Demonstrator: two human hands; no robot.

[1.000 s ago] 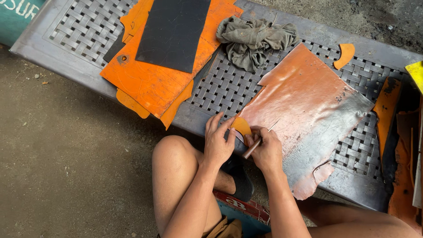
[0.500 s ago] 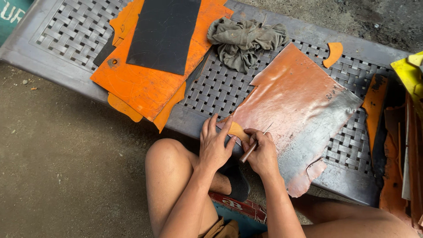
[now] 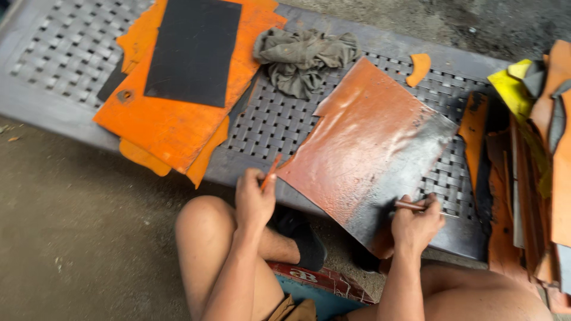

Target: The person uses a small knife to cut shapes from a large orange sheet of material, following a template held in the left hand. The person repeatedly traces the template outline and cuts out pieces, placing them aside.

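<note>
A large glossy brown leather sheet [image 3: 369, 142] lies tilted on the grey woven metal bench [image 3: 279, 125]. My left hand [image 3: 254, 199] pinches a small orange leather piece [image 3: 272, 169] at the sheet's near left corner. My right hand [image 3: 416, 223] holds a thin pen-like tool [image 3: 416, 207] at the sheet's dark near right corner, fingers curled around it. Both hands rest at the bench's front edge, apart from each other.
Orange leather sheets [image 3: 178, 113] with a black sheet [image 3: 193, 50] on top lie at the left. A crumpled grey cloth [image 3: 303, 56] and a small orange offcut [image 3: 418, 68] sit at the back. Stacked leather pieces [image 3: 535, 160] stand at the right. My bare knees are below.
My hands have parted: the left lifted the small orange piece off the sheet's corner, and the right moved with the tool to the sheet's right corner. The camera shifted right.
</note>
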